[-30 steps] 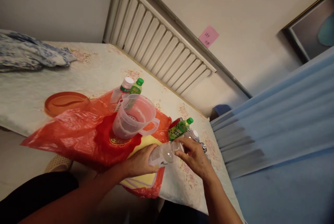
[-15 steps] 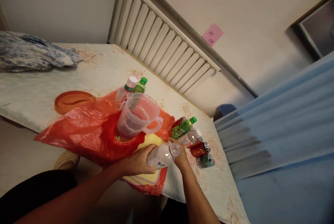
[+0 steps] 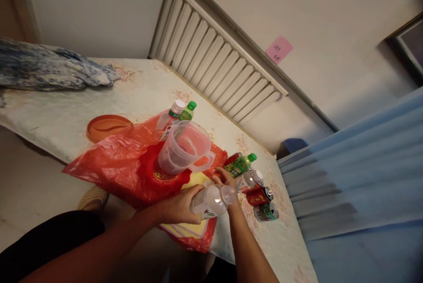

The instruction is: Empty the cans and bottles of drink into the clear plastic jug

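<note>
My left hand (image 3: 181, 206) is wrapped round a clear plastic bottle (image 3: 213, 200), tilted with its uncapped neck pointing right. Just behind the bottle's neck is my right hand (image 3: 227, 181), partly hidden by it. Its visible fingers are bent and apart, with nothing seen between them. A small pale shape by these fingertips is too unclear to name. Beyond the hands, a translucent measuring jug (image 3: 183, 148) stands on a red plastic bag (image 3: 112, 166). Under the bottle lies a yellow cloth (image 3: 188, 229).
To the right lie a green-capped bottle (image 3: 240, 166), another clear bottle (image 3: 250, 181), a red can (image 3: 260, 196) and a green-grey can (image 3: 266, 212). Two bottles, one white-capped (image 3: 172, 118), stand behind the jug. An orange lid (image 3: 109, 127) and a patterned cloth (image 3: 59, 69) are at left.
The view has shifted, so the scene sits slightly further right. My right hand's fingers have risen and spread beside the bottle. My left hand still grips the bottle.
</note>
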`<state>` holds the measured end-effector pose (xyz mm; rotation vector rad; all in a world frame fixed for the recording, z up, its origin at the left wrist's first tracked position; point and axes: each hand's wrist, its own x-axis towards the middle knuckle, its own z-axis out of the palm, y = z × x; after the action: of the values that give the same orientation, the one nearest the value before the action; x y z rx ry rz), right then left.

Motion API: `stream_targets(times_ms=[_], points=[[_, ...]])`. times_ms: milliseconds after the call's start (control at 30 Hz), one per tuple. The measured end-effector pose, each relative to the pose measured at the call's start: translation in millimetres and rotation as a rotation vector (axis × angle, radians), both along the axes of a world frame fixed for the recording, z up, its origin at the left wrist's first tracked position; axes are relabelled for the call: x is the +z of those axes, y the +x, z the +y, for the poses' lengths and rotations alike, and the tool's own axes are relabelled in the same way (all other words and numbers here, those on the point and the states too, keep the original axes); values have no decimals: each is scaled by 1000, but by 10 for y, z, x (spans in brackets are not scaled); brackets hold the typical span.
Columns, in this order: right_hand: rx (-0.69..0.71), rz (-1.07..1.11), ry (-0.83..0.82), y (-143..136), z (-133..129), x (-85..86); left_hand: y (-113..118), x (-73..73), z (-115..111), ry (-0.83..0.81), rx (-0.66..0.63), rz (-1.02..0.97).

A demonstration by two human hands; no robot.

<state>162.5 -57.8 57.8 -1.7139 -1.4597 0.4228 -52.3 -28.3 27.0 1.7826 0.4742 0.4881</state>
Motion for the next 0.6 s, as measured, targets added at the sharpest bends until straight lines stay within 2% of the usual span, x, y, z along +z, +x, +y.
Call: stream_targets(times_ms=[67, 233, 400, 600], points=[[-25, 213, 25, -33, 90, 83, -25, 41, -3, -7, -11, 5], [122, 528, 65, -230, 251, 253, -70, 112, 4, -22, -47, -20], [258, 508, 18, -441, 327, 309, -108, 90, 31, -68, -82, -45], [310, 521, 0, -620, 437, 357, -186, 131, 51, -67, -101, -31]])
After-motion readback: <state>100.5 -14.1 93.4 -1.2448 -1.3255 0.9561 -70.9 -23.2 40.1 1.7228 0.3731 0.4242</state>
